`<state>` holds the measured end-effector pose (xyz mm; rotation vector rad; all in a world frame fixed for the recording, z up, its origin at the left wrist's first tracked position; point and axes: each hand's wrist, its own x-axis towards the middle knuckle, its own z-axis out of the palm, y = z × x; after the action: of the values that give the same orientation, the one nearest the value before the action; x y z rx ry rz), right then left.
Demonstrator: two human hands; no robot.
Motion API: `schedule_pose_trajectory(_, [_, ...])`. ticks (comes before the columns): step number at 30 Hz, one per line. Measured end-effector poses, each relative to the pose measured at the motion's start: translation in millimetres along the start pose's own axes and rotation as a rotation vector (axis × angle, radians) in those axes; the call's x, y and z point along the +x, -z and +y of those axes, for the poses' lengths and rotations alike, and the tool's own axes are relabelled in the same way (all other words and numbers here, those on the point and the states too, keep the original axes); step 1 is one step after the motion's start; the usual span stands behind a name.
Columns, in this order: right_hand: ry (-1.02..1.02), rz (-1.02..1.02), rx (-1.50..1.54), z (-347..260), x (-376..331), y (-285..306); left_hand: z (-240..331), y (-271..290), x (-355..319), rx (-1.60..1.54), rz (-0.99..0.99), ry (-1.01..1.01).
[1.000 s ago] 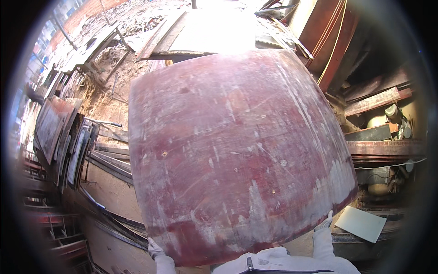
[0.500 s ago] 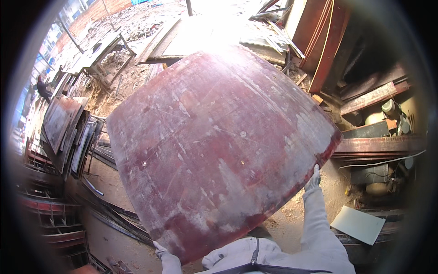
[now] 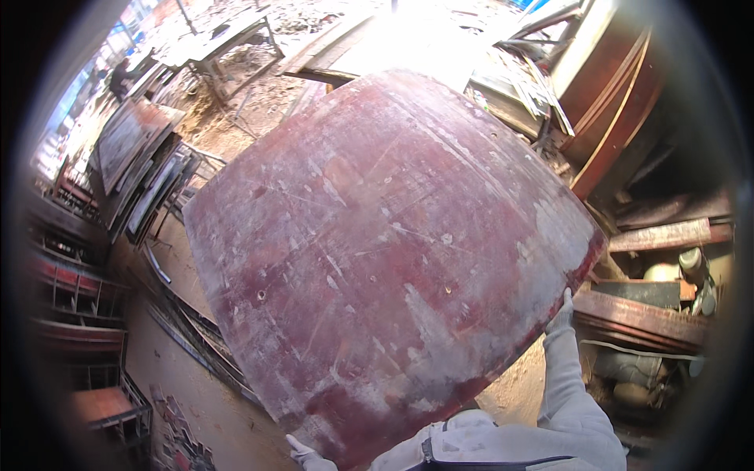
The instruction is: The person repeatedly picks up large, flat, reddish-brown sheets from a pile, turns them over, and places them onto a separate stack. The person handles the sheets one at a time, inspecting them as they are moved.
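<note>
A large, worn red plywood panel (image 3: 377,259) with pale scuffs and small holes fills the middle of the view, held up before me. My right hand (image 3: 562,311), in a grey glove, grips its right edge, with the thumb on the top face and the other fingers hidden beneath. At the near left corner, my gloved left hand (image 3: 306,454) holds the panel in the same way, only partly visible at the lower edge. The panel hides most of the ground ahead.
Leaning boards (image 3: 137,165) stand at the left, beside metal frames (image 3: 78,337). Long curved strips (image 3: 188,337) lie on the dusty ground. A board-topped table (image 3: 345,47) is beyond the panel. Stacked timber (image 3: 644,314) and tall red sheets (image 3: 620,94) line the right. Someone (image 3: 122,78) is far left.
The surroundings have shifted in view, with the left-hand boards now higher and farther right. The panel and both hands sit slightly farther right. A pale sheet at lower right has left view.
</note>
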<state>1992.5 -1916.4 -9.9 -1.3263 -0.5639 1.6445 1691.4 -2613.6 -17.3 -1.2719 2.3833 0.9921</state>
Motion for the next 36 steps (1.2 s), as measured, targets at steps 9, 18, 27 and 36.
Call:
schedule_pose_trajectory(9, [-0.143, -0.274, -0.132, -24, 155, -171, -37, -107, -90, -0.335, -0.363, 0.052])
schedule_pose_trajectory(18, [-0.417, -0.506, -0.044, 107, -83, -12, -13, -204, -260, -0.655, -1.016, 0.583])
schedule_pose_trajectory(27, [-0.686, -0.223, -0.035, 168, -282, 47, 60, -174, -239, -0.21, -1.157, 0.948])
schedule_pose_trajectory(36, [-0.404, -0.163, -0.097, 153, -297, 5, 326, -183, 85, -1.008, -1.443, 0.075])
